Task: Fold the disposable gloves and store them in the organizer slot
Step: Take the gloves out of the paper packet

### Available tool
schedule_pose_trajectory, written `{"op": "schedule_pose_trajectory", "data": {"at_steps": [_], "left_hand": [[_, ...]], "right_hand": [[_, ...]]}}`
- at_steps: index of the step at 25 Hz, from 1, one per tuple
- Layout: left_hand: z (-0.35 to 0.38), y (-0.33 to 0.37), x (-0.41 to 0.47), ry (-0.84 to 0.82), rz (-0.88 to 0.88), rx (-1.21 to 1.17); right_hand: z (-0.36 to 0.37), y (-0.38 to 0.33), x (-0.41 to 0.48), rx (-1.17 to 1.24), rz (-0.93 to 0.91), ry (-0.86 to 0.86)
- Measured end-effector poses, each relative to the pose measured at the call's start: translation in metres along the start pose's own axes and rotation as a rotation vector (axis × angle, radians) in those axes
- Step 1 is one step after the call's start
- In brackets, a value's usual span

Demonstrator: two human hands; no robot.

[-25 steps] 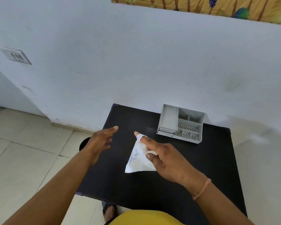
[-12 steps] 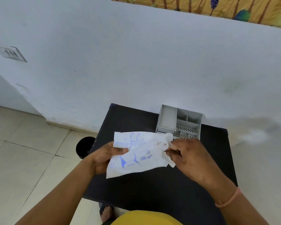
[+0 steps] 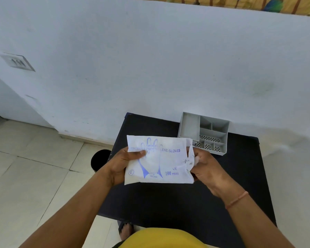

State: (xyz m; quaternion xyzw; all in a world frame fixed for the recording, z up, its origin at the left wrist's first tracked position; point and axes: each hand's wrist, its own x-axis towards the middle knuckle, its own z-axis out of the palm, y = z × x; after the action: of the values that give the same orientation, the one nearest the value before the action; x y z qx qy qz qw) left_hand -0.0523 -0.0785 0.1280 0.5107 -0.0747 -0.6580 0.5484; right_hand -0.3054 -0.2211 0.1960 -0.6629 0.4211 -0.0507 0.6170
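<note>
Left hand (image 3: 121, 164) and right hand (image 3: 207, 167) raised together, each grip closed (thumbs forward).

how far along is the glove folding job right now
Done: nothing stored; the grey plastic organizer sits empty on the black table. In hand: left hand and right hand hold the white printed glove packet at its torn end. Left: pulling gloves out, folding, slotting.

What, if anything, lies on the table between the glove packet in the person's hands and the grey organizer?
Nothing visible does. The glove packet is held above the black table by the left hand and right hand; the organizer stands just beyond its upper right corner, its compartments open and empty.
</note>
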Motion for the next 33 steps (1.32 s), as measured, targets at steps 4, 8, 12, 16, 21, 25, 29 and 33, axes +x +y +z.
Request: {"op": "schedule_pose_trajectory", "data": {"at_steps": [4, 8, 12, 16, 21, 25, 29, 33], "left_hand": [[-0.003, 0.000, 0.001, -0.041, -0.013, 0.039], [-0.002, 0.004, 0.000, -0.133, -0.037, 0.090], [-0.004, 0.003, 0.005, -0.089, -0.043, 0.102], [-0.008, -0.001, 0.012, 0.047, -0.008, 0.021], [-0.023, -0.002, 0.009, 0.022, -0.022, 0.098], [-0.033, -0.008, 0.011, 0.061, -0.050, 0.220], [-0.069, -0.024, 0.020, 0.337, -0.083, 0.216], [-0.104, -0.051, 0.032, 0.487, -0.155, 0.305]], "right_hand": [[0.007, 0.009, 0.011, -0.041, -0.015, 0.074], [0.008, 0.017, 0.017, 0.092, 0.126, 0.078], [0.012, 0.014, 0.012, -0.019, 0.079, 0.013], [0.015, 0.012, 0.003, 0.174, -0.050, 0.150], [0.018, 0.019, 0.004, 0.528, 0.099, 0.057], [0.035, 0.033, 0.016, 0.266, 0.145, 0.150], [0.029, 0.038, 0.010, 0.195, 0.057, 0.457], [0.020, 0.036, -0.002, 0.109, 0.023, 0.548]]}}
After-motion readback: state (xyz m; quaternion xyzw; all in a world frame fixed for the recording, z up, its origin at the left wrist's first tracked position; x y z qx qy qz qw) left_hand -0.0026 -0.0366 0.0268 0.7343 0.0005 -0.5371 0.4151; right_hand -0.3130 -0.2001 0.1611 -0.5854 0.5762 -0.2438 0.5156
